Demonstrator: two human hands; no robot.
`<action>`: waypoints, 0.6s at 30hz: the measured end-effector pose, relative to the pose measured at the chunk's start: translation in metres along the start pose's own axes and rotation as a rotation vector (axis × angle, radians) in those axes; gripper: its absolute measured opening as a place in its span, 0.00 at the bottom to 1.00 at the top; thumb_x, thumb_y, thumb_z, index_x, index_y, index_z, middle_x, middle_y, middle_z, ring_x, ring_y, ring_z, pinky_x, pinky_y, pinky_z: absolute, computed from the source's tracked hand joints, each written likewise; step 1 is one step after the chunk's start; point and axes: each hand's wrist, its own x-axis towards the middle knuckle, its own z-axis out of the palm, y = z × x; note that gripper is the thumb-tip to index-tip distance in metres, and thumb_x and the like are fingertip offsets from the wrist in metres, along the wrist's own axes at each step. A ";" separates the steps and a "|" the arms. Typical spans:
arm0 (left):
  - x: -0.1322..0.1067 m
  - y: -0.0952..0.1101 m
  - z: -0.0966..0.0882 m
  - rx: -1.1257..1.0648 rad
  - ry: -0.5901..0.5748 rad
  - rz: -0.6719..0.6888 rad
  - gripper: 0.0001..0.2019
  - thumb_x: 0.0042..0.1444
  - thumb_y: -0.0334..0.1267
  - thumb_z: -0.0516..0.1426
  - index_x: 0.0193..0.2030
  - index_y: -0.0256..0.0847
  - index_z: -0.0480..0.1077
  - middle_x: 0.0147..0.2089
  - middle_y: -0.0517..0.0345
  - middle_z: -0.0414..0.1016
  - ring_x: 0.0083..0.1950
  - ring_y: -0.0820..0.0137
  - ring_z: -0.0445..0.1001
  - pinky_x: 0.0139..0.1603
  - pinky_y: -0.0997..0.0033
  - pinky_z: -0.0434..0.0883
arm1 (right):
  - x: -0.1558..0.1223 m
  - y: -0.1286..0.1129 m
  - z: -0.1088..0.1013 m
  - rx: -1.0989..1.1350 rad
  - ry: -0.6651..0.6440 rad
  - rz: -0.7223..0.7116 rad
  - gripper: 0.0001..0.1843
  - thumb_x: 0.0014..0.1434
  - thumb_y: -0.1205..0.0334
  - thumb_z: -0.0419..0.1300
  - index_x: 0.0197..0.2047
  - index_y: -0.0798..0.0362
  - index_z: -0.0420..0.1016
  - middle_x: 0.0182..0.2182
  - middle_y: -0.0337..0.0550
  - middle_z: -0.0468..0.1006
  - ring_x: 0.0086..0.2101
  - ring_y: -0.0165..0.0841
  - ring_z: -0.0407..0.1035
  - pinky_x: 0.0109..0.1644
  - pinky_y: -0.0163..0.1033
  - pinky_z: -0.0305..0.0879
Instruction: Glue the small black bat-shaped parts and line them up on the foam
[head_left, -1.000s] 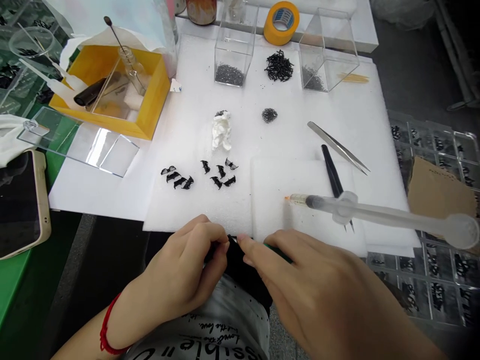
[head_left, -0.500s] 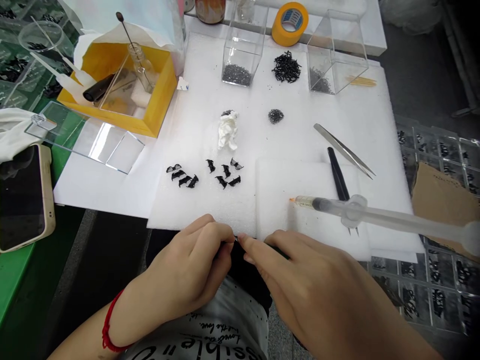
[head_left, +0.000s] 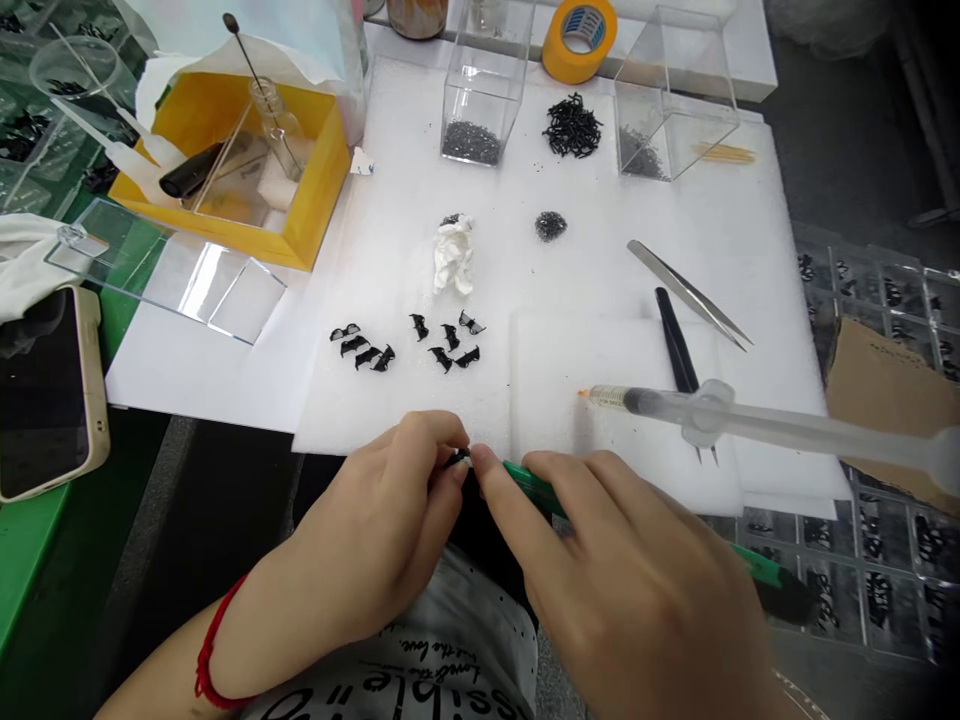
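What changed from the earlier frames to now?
The left hand and right hand moved up to the white foam sheet's edge, pinching a small black piece; a slim green tool now shows under the right hand. The clear syringe stayed put.

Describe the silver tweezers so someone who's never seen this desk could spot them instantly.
On the right of the big white foam sheet, near the top right corner of the smaller foam pad, shiny metal tweezers lie diagonally, tips pointing down and right. Unlike the black tweezers beside them, they're bare metal and don't pass under the syringe.
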 end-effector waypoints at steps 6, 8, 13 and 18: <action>0.003 0.001 -0.005 -0.126 0.023 -0.070 0.12 0.60 0.26 0.51 0.47 0.43 0.55 0.28 0.66 0.66 0.24 0.78 0.64 0.24 0.76 0.63 | -0.015 0.007 0.003 0.049 0.072 -0.023 0.19 0.56 0.71 0.60 0.52 0.61 0.73 0.33 0.51 0.80 0.28 0.38 0.72 0.26 0.41 0.62; 0.002 -0.001 -0.006 -0.131 0.030 -0.083 0.11 0.60 0.27 0.51 0.47 0.44 0.55 0.28 0.66 0.67 0.25 0.76 0.66 0.24 0.75 0.64 | -0.020 0.009 0.002 0.055 0.066 0.011 0.22 0.56 0.71 0.61 0.55 0.60 0.69 0.35 0.50 0.80 0.29 0.36 0.73 0.28 0.40 0.65; 0.000 -0.007 -0.006 -0.178 0.030 -0.121 0.11 0.60 0.28 0.52 0.46 0.45 0.56 0.34 0.60 0.71 0.36 0.69 0.75 0.27 0.73 0.70 | -0.023 0.009 0.005 0.177 0.049 0.093 0.17 0.57 0.74 0.59 0.50 0.58 0.72 0.32 0.47 0.79 0.29 0.34 0.73 0.30 0.39 0.68; 0.001 -0.010 -0.011 -0.143 -0.009 -0.118 0.10 0.60 0.29 0.53 0.46 0.46 0.58 0.35 0.61 0.72 0.37 0.70 0.76 0.29 0.76 0.72 | -0.021 0.006 0.006 0.221 0.045 0.126 0.17 0.58 0.71 0.58 0.51 0.53 0.73 0.36 0.46 0.79 0.32 0.35 0.74 0.30 0.38 0.68</action>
